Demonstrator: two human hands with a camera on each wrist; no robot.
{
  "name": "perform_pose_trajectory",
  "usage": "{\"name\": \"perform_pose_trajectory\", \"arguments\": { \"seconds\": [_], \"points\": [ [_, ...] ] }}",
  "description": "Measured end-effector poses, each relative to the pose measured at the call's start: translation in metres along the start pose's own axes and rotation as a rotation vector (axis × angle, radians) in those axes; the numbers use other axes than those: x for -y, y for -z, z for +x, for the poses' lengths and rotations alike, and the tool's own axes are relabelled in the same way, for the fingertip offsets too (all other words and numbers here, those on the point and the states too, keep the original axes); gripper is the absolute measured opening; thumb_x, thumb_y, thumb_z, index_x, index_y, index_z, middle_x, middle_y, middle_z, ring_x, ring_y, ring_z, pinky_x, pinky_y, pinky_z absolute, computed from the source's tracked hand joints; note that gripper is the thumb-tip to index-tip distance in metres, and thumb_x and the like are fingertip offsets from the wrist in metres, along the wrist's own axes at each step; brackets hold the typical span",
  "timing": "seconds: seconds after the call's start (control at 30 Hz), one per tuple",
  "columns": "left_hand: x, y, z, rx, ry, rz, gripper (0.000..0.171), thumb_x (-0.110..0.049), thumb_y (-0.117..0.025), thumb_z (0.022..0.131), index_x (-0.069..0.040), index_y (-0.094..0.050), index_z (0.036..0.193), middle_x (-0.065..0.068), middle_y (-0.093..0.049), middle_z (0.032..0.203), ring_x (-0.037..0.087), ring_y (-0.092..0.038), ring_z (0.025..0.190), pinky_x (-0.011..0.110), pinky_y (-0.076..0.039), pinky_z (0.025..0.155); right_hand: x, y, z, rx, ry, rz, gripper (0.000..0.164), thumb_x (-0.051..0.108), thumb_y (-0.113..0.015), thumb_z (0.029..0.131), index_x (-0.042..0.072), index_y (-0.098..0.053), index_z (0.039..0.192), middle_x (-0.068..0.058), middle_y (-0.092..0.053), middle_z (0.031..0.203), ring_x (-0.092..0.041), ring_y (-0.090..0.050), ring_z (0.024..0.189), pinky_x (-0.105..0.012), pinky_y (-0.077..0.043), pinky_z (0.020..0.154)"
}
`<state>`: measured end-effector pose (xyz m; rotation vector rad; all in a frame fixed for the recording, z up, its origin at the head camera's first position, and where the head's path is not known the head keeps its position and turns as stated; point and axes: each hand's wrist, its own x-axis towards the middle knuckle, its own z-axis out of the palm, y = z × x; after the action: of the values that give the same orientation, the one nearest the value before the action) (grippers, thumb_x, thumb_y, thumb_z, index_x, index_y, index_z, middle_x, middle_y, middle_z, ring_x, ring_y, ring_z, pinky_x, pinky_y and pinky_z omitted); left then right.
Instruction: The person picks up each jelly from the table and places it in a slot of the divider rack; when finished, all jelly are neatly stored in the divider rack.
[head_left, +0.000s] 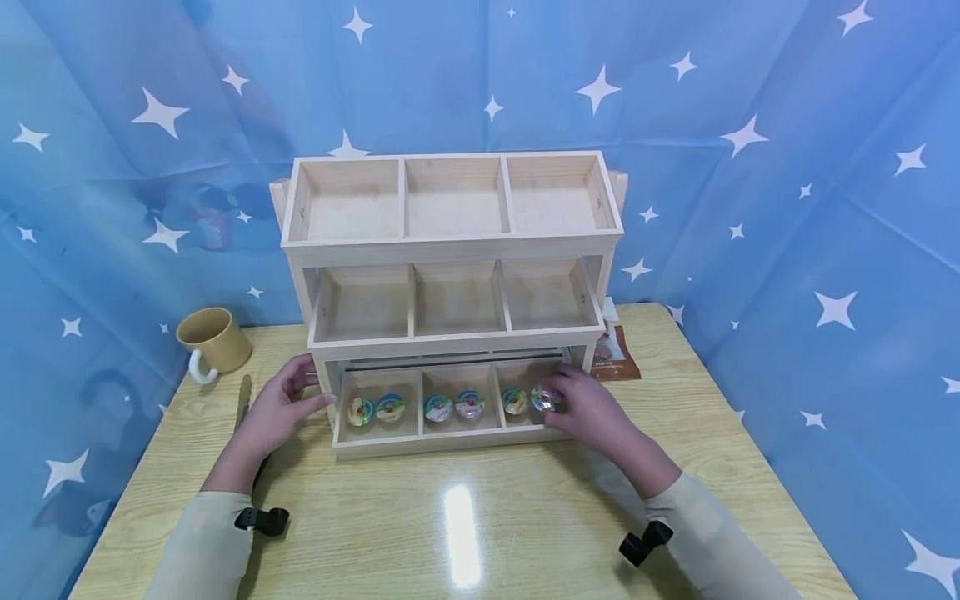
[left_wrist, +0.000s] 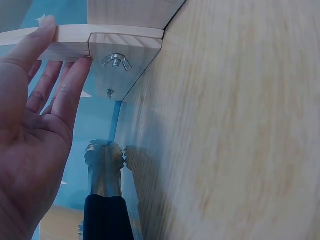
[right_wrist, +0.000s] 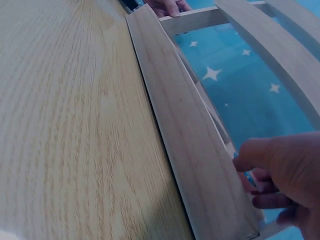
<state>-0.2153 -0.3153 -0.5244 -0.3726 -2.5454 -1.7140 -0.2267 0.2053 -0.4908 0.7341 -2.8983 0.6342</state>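
Note:
A three-tier wooden rack [head_left: 450,250] stands at the far side of the table, each tier split into three compartments. My left hand [head_left: 279,406] grips the rack's left side upright at the bottom tier, its thumb on one side and fingers on the other. Over the bottom right compartment, my right hand [head_left: 596,412] pinches a small jelly cup [head_left: 545,398] with a shiny printed lid; the fingers partly hide it. Beside it sits another jelly cup [head_left: 515,402]. Two jelly cups lie in the middle compartment [head_left: 454,407] and two in the left one [head_left: 375,408].
Metal tongs [left_wrist: 104,175] with a black grip lie beside my left hand. A tan mug [head_left: 216,340] with a white handle stands at the back left. Behind the rack's right side lies a brown packet [head_left: 617,358]. Blue star-printed cloth [head_left: 780,208] hangs around the table.

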Motion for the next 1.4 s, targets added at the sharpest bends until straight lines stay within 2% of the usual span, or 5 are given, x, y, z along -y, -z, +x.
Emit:
{"name": "perform_pose_trajectory", "arguments": {
  "seconds": [0.3,0.53,0.9,1.2,1.4],
  "points": [
    [-0.0023,-0.0008,-0.0006,-0.012,0.011,0.007,0.066,-0.008,-0.08,0.103,-0.004,-0.049,0.161,0.026,-0.064,0.148,0.002,-0.064,0.123,0.021,-0.055,0.098,0.0,-0.0033,-0.0005,0.005,0.005,-0.031,0.032,0.01,-0.088,0.087,0.003,-0.08,0.118,-0.012,-0.073,0.121,-0.033,-0.069,0.111,-0.052,-0.06,0.093],
    [-0.0039,-0.0012,-0.0007,-0.018,0.022,0.009,0.066,-0.007,-0.081,0.103,-0.005,-0.05,0.161,0.024,-0.065,0.147,0.003,-0.064,0.123,0.023,-0.055,0.099,0.003,-0.0023,0.0009,0.022,-0.013,-0.025,0.027,0.013,-0.087,0.091,0.004,-0.082,0.116,-0.007,-0.074,0.113,-0.029,-0.07,0.103,-0.05,-0.061,0.089],
    [0.002,-0.0006,0.0004,-0.013,0.02,0.017,0.066,-0.011,-0.081,0.104,-0.007,-0.049,0.161,0.022,-0.066,0.147,0.002,-0.063,0.123,0.019,-0.054,0.097,0.0057,-0.0049,0.0041,0.05,-0.086,-0.027,0.026,0.017,-0.092,0.091,0.006,-0.083,0.113,-0.007,-0.076,0.109,-0.029,-0.072,0.101,-0.051,-0.061,0.086],
    [0.0028,-0.0013,0.0001,-0.014,0.02,0.005,0.066,-0.008,-0.081,0.103,-0.006,-0.05,0.161,0.023,-0.066,0.146,0.013,-0.065,0.126,0.019,-0.055,0.097,0.0061,-0.0047,0.0031,0.048,-0.096,-0.021,0.028,0.017,-0.092,0.091,0.006,-0.082,0.114,-0.009,-0.077,0.111,-0.031,-0.073,0.103,-0.052,-0.061,0.09],
    [0.0009,-0.0009,0.0006,-0.013,0.021,0.019,0.066,-0.009,-0.081,0.103,-0.007,-0.049,0.162,0.022,-0.066,0.146,0.014,-0.065,0.126,0.021,-0.054,0.099,0.0077,-0.0028,0.0022,0.049,-0.125,0.0,0.03,0.02,-0.092,0.092,0.006,-0.082,0.117,-0.009,-0.077,0.114,-0.029,-0.072,0.104,-0.052,-0.06,0.09]
  ]
}}
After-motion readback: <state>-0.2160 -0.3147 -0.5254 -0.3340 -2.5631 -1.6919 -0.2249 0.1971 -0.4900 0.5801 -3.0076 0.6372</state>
